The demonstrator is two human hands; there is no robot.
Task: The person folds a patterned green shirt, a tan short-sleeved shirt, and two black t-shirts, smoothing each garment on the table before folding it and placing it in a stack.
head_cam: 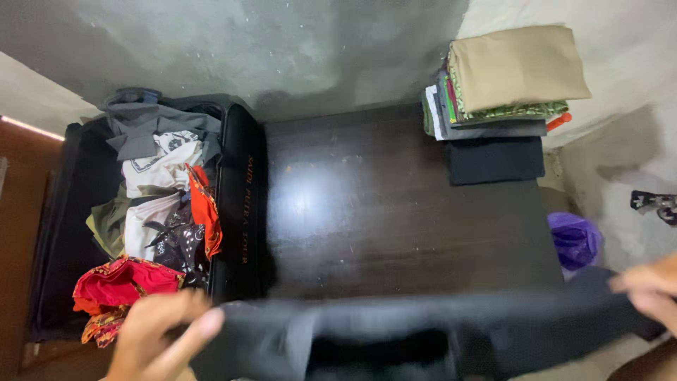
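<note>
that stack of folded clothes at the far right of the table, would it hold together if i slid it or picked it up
The stack of folded clothes is soft cloth in uneven layers with edges jutting out, so it would likely sag if lifted from one side. Pushed across the glossy dark table, it may slide, though the tan top piece could shift off.

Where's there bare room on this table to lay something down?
The dark table is bare between the open suitcase and the folded clothes stack. Its near edge is covered by the black garment both hands hold. The suitcase is crowded.

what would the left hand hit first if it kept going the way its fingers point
Probably the black cloth it already grips; the left hand points right along it, toward the right hand. Depth is unclear.
</note>
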